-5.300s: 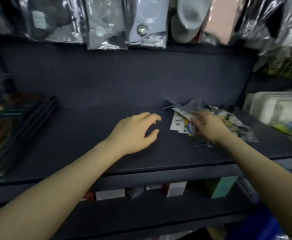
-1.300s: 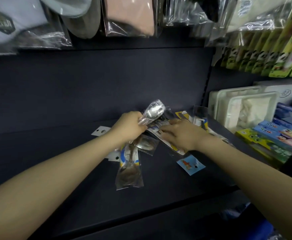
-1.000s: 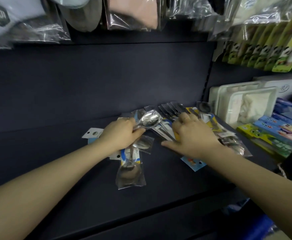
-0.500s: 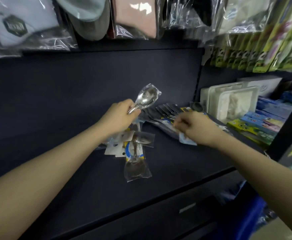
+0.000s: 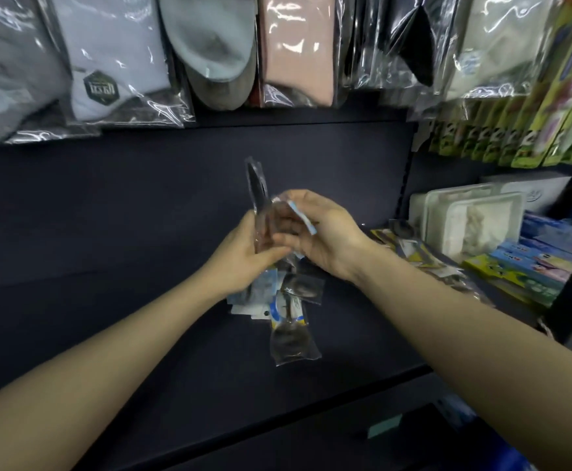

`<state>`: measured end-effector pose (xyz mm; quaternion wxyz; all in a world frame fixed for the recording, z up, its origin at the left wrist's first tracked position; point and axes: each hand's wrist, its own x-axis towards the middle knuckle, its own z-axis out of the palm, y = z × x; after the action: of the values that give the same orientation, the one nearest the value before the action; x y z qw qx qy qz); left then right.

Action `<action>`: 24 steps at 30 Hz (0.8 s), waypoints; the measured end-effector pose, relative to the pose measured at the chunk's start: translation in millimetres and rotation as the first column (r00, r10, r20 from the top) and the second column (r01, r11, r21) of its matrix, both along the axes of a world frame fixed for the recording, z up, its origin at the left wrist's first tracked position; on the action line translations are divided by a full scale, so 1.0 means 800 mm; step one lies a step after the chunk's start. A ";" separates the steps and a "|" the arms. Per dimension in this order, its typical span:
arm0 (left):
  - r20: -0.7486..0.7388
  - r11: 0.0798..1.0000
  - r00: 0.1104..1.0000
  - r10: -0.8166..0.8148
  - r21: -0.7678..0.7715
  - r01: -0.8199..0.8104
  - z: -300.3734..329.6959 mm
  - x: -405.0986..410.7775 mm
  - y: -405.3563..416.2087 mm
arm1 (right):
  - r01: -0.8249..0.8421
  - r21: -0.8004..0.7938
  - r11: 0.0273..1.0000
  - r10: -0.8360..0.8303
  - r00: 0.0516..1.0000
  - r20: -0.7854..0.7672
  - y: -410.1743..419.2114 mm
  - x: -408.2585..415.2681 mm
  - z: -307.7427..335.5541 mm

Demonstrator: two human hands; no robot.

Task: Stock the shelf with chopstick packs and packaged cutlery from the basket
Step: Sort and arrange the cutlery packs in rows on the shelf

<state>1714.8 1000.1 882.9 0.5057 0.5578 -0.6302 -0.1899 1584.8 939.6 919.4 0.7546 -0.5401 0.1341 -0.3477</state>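
Both hands meet above the dark shelf (image 5: 141, 351). My left hand (image 5: 243, 256) grips a packaged spoon (image 5: 257, 195) that stands upright, seen edge-on in its clear sleeve. My right hand (image 5: 318, 232) is closed on another clear cutlery pack with a blue and white card (image 5: 299, 215), held against the spoon. Under the hands lies a small pile of spoon packs (image 5: 288, 321) on the shelf. More cutlery packs (image 5: 413, 253) lie at the right end of the shelf. The basket is out of view.
Bagged socks (image 5: 209, 52) hang in a row above the shelf. White plastic boxes (image 5: 471, 222) and coloured cartons (image 5: 532, 266) fill the neighbouring shelf on the right. Green hanging packs (image 5: 522, 130) are above them. The shelf's front edge (image 5: 311, 423) runs below my forearms.
My right hand has lifted off the shelf with a cutlery pack and come up to the left hand. The spoon in my left hand has turned upright, edge-on.
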 end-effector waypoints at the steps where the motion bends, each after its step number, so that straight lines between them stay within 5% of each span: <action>1: 0.005 0.999 1.000 0.020 -0.032 -0.020 -0.002 0.004 0.001 | -0.043 -0.024 0.999 0.044 0.998 0.039 0.001 0.004 0.003; 3: -0.040 0.993 0.996 0.079 -0.080 -0.082 0.001 0.007 0.005 | -0.009 -0.113 0.994 0.015 0.998 0.056 -0.003 0.008 0.008; 6: -0.097 0.958 0.964 0.249 -0.120 -0.260 0.009 0.013 0.012 | 0.215 -0.453 0.865 -0.343 0.913 -0.221 -0.017 0.000 -0.004; 9: -0.029 0.926 0.925 0.378 0.005 -0.378 0.006 0.031 0.024 | -0.244 -0.711 0.660 -0.502 0.561 -0.658 -0.016 -0.012 -0.036; 11: 0.125 0.906 0.915 0.383 0.144 -0.399 -0.004 0.044 0.033 | -0.467 -0.713 0.523 -0.620 0.365 -0.694 -0.016 -0.016 -0.057; 16: 0.298 0.860 0.875 0.382 0.233 -0.455 -0.018 0.054 0.045 | -0.475 -0.794 0.379 -0.665 0.458 -0.590 -0.022 -0.014 -0.065; 19: 0.306 0.861 0.876 0.372 0.238 -0.449 -0.014 0.045 0.044 | -0.331 -0.840 0.431 -0.628 0.559 -0.542 -0.025 -0.017 -0.065; 22: 0.355 0.876 0.887 0.297 0.270 -0.401 -0.016 0.026 0.040 | 0.024 -0.784 0.620 -0.593 0.668 -0.449 -0.033 -0.036 -0.051; 24: 0.343 0.879 0.903 0.259 0.304 -0.368 -0.018 0.009 0.037 | 0.210 -0.731 0.649 -0.652 0.649 -0.392 -0.045 -0.059 -0.046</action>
<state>1721.7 1029.8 868.9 0.3199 0.7584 -0.5522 -0.1327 1537.2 903.3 882.7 0.3248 -0.7885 0.3863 -0.3514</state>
